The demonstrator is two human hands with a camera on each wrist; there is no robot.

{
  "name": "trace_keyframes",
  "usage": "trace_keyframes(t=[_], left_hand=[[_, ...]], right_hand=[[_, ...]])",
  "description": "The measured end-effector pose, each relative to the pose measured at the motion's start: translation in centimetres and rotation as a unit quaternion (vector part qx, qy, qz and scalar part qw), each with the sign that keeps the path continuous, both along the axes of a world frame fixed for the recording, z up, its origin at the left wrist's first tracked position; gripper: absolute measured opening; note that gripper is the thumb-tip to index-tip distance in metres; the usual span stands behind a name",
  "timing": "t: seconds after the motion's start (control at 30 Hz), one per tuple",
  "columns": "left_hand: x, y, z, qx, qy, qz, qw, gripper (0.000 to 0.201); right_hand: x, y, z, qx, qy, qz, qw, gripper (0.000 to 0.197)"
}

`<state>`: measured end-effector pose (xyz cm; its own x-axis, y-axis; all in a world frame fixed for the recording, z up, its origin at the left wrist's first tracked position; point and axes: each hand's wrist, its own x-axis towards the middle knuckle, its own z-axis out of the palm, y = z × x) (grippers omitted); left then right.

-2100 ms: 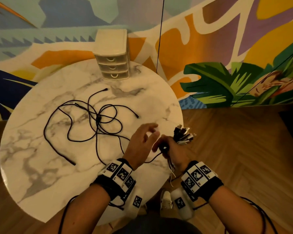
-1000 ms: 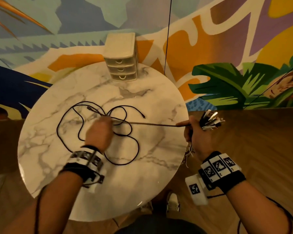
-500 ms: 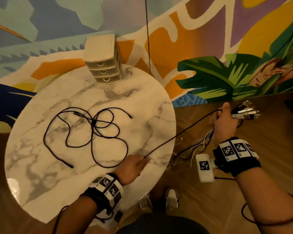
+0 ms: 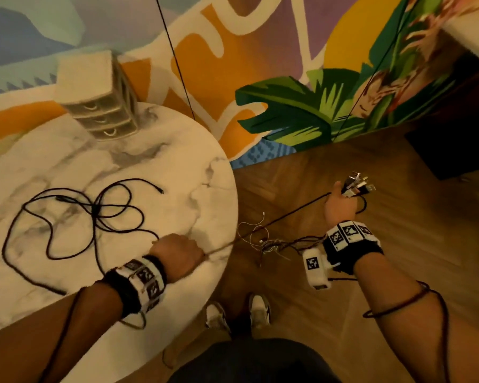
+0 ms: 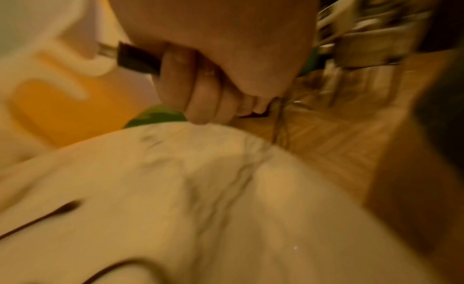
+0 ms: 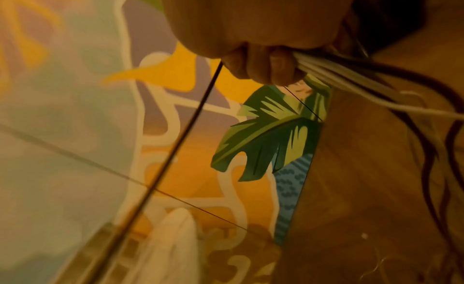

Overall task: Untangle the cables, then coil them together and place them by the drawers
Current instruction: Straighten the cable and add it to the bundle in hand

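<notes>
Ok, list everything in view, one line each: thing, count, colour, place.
table: one, round, white marble, left.
drawers: one unit, three drawers, cream, table's far edge by the wall.
tangled cable: count unclear, black, loose on the table.
taut cable: one, dark, stretched between both hands off the table's edge.
cable bundle: several, white and dark, plug ends fanning from the right fist, tails hanging to the floor.
mural wall: one, multicoloured, behind.
floor: wooden, right.
shoes: two, light, below.
left hand: grips the taut cable at the table edge.
right hand: grips the bundle.
</notes>
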<state>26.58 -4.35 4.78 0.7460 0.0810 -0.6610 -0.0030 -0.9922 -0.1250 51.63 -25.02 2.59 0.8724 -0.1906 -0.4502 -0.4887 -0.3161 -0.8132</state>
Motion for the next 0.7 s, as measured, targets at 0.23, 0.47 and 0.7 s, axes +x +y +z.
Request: trace_keyframes(t=[0.23, 0.47, 0.7], left_hand=[[1.9, -9.0, -1.7, -0.269, 0.087, 0.013, 0.959, 0.052], [11.7, -10.5, 2.6, -0.441, -0.196, 0.256, 0.837, 0.062], [18.5, -11.6, 6.0, -0.531, -0.265, 0.308, 0.743, 0.015]], right_hand=[[5.2, -3.4, -0.9, 0.063, 0.009, 0.012, 0.998, 0.034], [1.2, -2.5, 4.1, 0.08, 0.013, 0.122, 0.989, 0.046], [-1.1, -2.1, 6.5, 0.071, -0.064, 0.197, 0.976, 0.05]])
